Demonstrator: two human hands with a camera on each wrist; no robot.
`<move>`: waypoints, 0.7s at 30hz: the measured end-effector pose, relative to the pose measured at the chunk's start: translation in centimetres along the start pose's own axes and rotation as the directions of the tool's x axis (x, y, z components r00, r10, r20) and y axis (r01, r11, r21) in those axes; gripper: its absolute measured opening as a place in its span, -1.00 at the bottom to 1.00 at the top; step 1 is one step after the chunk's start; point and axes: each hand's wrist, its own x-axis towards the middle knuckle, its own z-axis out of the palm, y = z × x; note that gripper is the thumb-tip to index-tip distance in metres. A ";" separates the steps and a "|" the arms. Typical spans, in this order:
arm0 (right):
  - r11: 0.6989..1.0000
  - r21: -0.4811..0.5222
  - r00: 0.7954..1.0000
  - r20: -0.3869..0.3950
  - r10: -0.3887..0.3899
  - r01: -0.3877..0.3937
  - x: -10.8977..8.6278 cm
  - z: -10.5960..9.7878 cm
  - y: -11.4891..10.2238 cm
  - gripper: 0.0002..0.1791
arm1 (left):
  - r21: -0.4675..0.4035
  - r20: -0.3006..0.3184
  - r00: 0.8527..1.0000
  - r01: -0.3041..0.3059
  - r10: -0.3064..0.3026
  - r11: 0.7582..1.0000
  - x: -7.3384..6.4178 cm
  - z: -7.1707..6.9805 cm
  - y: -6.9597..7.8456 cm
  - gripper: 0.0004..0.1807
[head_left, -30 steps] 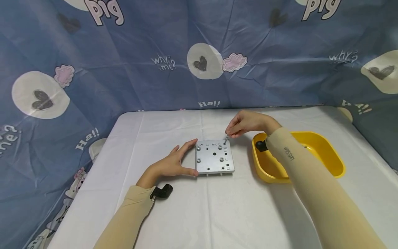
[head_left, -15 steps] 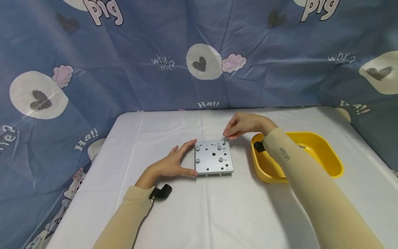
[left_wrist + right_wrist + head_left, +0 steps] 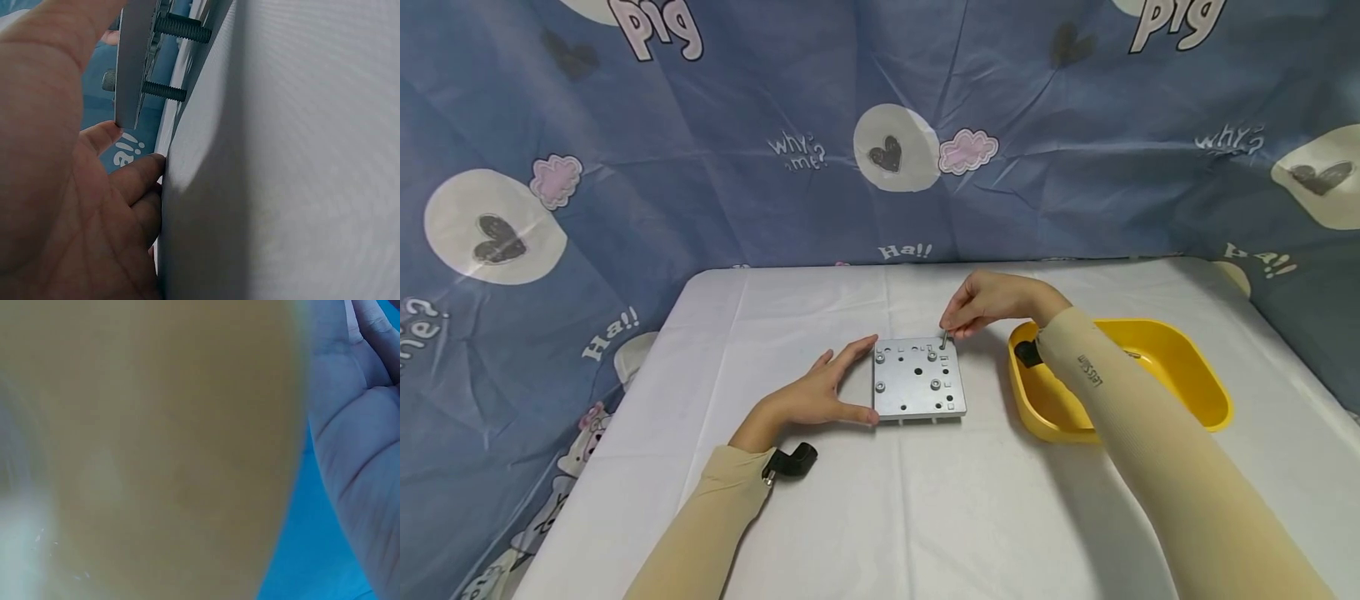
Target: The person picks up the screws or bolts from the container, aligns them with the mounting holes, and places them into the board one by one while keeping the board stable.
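Note:
A square grey metal plate (image 3: 917, 392) with several holes and socket-head screws lies at the table's middle. In the left wrist view, threaded screw shafts (image 3: 178, 28) stick out below the plate, which sits raised off the cloth. My left hand (image 3: 816, 396) holds its left side, thumb at the near corner and index finger at the far corner; the other fingers are loosely bent. My right hand (image 3: 981, 304) pinches a thin metal rod (image 3: 944, 338) whose lower end meets a hole near the plate's far right corner. The fingers hide its top, so its kind is unclear.
A yellow plastic bin (image 3: 1206, 392) stands right of the plate, beneath my right forearm, with small metal pieces (image 3: 1133, 355) inside. It blocks most of the right wrist view. White cloth (image 3: 820, 525) covers the table; a blue printed curtain (image 3: 737, 208) hangs behind.
My right hand has come slightly lower and to the left; the rod stands more upright, with less of it showing above the hole. My left hand and the plate stay in place.

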 end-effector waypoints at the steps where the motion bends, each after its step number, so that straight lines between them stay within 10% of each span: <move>1: 1.000 -0.005 1.000 0.002 0.001 -0.001 0.0 0.0 -0.1 -0.65 | 0.001 0.000 1.000 0.002 -0.002 1.000 0.0 0.0 0.0 0.35; 21: 0.999 -0.042 0.999 0.013 0.029 -0.029 -0.2 0.5 -1.3 -0.68 | 0.004 0.001 1.000 -0.008 0.008 1.000 0.1 0.0 -0.2 0.33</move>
